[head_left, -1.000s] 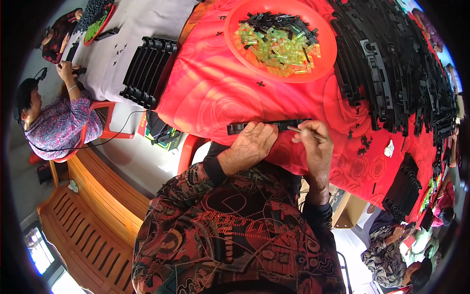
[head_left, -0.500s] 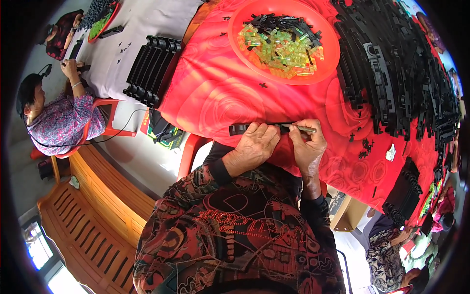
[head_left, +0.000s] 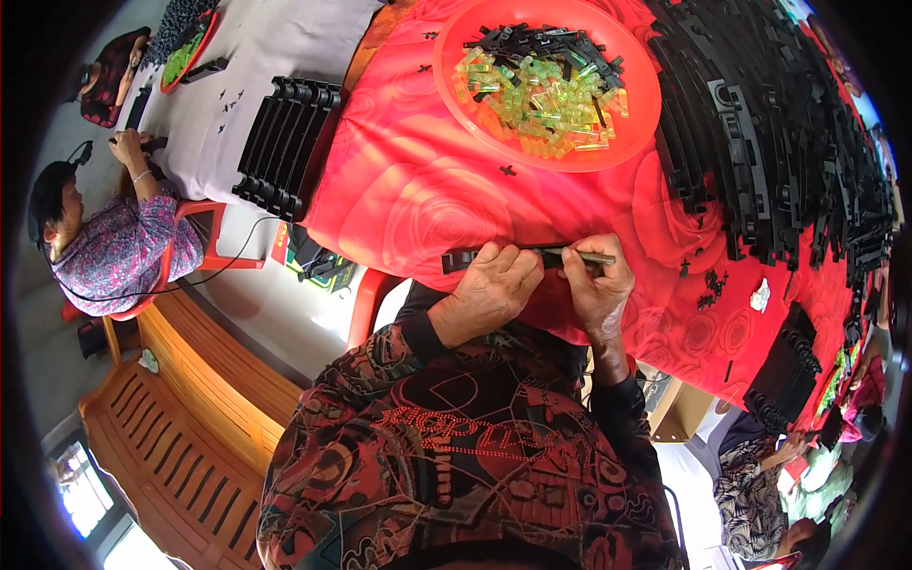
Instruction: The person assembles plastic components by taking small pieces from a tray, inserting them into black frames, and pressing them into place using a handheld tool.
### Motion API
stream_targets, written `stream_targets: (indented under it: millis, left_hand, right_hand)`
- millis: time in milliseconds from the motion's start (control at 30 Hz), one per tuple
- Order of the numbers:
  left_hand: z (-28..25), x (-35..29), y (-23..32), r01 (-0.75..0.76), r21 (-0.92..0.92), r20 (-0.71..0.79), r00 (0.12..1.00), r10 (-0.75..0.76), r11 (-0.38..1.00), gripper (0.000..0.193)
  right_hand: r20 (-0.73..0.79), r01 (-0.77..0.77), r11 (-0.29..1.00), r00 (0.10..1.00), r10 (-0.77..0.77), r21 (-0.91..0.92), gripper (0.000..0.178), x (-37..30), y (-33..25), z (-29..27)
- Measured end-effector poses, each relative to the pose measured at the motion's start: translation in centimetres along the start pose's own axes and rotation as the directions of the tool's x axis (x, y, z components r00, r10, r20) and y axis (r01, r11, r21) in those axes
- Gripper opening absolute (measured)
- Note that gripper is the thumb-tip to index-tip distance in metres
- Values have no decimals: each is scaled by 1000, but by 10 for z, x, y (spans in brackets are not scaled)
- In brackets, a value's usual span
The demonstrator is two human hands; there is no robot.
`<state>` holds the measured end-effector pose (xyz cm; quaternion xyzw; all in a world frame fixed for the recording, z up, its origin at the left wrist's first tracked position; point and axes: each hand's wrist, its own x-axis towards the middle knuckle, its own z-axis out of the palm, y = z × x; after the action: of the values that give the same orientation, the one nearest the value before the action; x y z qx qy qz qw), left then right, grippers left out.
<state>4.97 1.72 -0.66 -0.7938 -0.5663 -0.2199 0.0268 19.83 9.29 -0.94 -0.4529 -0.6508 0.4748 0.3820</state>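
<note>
A long black plastic strip point(head_left: 458, 259) lies at the near edge of the red table, crosswise in front of me. My left hand point(head_left: 492, 293) is closed over its left half, with the end poking out beyond the fingers. My right hand point(head_left: 602, 285) pinches a short, thin greyish stick-like tool point(head_left: 598, 256) between thumb and fingers, its inner end close to the strip's right part. Fingers hide where tool and strip meet. Farther off stands a red bowl point(head_left: 444, 81) with clear yellow-green pieces point(head_left: 546, 109) and small black pieces point(head_left: 532, 40).
A big heap of black strips point(head_left: 769, 133) covers the table's right. Stacked black strips point(head_left: 288, 147) sit at the left on a pale cloth; another stack point(head_left: 784, 366) lies at the lower right. Tiny black parts point(head_left: 711, 288) are scattered nearby. Another person point(head_left: 123, 237) sits at the left.
The view has shifted slightly. Both hands keep their hold on the strip and the tool, with hardly any movement.
</note>
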Motion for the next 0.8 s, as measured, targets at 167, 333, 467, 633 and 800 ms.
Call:
stream_targets:
  millis: [167,333,467,633,800]
  left_hand:
    - [-1,0,2,10,-1,10,1000,-10,1000,23]
    - [-2,0,5,15,36,18,1000,-16,999,22]
    - [2,1,2,4,30,36,999,-5,1000,22]
    - [-2,4,-1,-22,-40,-33,999,20,999,32]
    - [-1,5,0,0,-85,12,1000,1,996,28]
  right_hand:
    - [-71,-67,977,994,83,204,13,-2,-2,1]
    - [-14,-30,998,999,31,60,14,0,-1,-1]
    - [15,-13,1000,1000,13,16,15,2,-4,-2]
    - [49,86,996,995,-87,25,16,5,-4,0]
    - [47,123,992,991,-123,3,17,6,-4,1]
